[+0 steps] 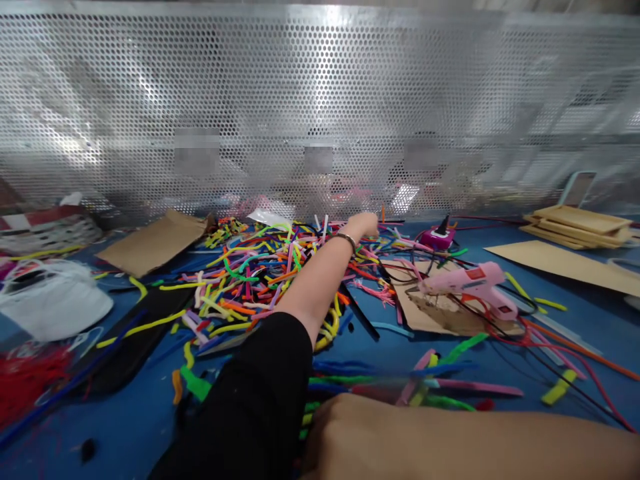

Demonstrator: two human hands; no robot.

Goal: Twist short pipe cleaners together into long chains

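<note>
My left arm, in a black sleeve with a bracelet at the wrist, stretches forward across a heap of many-coloured pipe cleaners [250,267]. At the heap's far edge my left hand [364,225] is curled with its fingers pointing down; anything in its grasp is hidden. My right hand [333,430] is low at the front edge of the view, blurred and closed, its fingertips out of sight. Green and yellow pieces [309,421] show just beside it. Beyond it lie loose blue, green and pink pipe cleaners [470,387].
A pink glue gun [475,287] rests on cardboard [405,300] at right, its cord trailing. Farther back are a purple bottle with a black tip [439,237] and stacked wooden trays [575,225]. White face masks [55,300] lie left. A perforated metal panel [320,87] closes the back.
</note>
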